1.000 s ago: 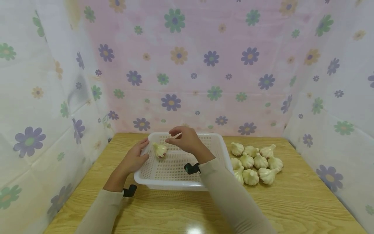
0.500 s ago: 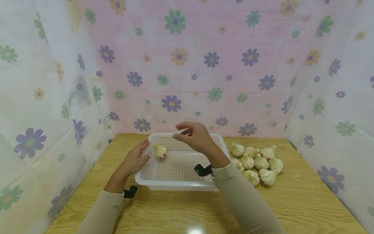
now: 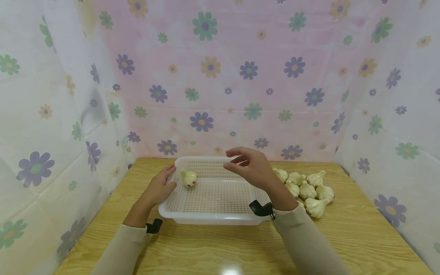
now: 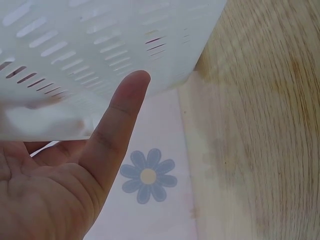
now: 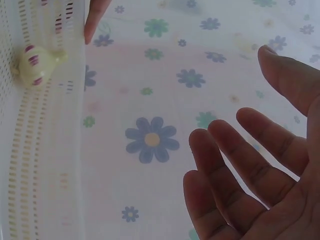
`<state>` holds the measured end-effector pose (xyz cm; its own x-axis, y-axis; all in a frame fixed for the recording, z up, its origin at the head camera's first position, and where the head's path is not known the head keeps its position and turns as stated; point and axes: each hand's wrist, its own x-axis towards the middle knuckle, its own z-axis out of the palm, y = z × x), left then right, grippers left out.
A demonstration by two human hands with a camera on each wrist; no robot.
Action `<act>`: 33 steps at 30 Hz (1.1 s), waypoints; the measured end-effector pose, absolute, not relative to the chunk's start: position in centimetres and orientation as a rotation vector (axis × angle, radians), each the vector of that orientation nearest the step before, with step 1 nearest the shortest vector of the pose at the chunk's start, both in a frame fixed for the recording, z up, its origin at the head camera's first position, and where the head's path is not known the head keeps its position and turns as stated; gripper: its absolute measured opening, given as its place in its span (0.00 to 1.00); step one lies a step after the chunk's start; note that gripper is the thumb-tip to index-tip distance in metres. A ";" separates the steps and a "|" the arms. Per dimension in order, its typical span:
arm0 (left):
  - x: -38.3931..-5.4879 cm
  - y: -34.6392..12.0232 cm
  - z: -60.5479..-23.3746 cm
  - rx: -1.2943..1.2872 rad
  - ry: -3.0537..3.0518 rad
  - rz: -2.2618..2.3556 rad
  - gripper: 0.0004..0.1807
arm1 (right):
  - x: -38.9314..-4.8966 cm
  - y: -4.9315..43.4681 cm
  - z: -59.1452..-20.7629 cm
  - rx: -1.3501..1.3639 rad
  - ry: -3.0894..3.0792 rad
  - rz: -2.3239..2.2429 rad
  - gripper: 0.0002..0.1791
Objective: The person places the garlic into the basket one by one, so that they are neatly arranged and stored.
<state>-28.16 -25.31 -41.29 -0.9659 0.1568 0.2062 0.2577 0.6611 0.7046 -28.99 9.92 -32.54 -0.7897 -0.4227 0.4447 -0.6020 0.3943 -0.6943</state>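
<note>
A white perforated plastic basket (image 3: 220,216) stands on the table. My left hand (image 3: 159,187) holds its left rim, fingers along the outside and thumb reaching over. In the left wrist view, the thumb (image 4: 117,125) is straight before the slotted basket wall. One garlic bulb (image 3: 190,178) lies in the basket's left end; the right wrist view shows its purple marks. My right hand (image 3: 256,166) hovers above the basket's right side, fingers loosely bent and holding nothing. To its right lies a heap of garlic bulbs (image 3: 307,190), partly hidden by my right wrist.
The wood-grain table (image 3: 192,248) extends in front of the basket and to both sides. A flower-printed cloth (image 3: 227,95) closes off the back and sides. Black camera mounts (image 3: 260,208) sit on both wrists, the right one over the basket's near rim.
My right hand has moved rightward, from above the basket's left half near the single bulb to above its right side. The left hand and the bulb have stayed in place.
</note>
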 end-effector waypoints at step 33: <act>-28.1 -26.2 -41.5 -0.474 -2.738 -1.367 0.39 | -26.4 30.6 -32.9 0.336 -2.556 1.131 0.23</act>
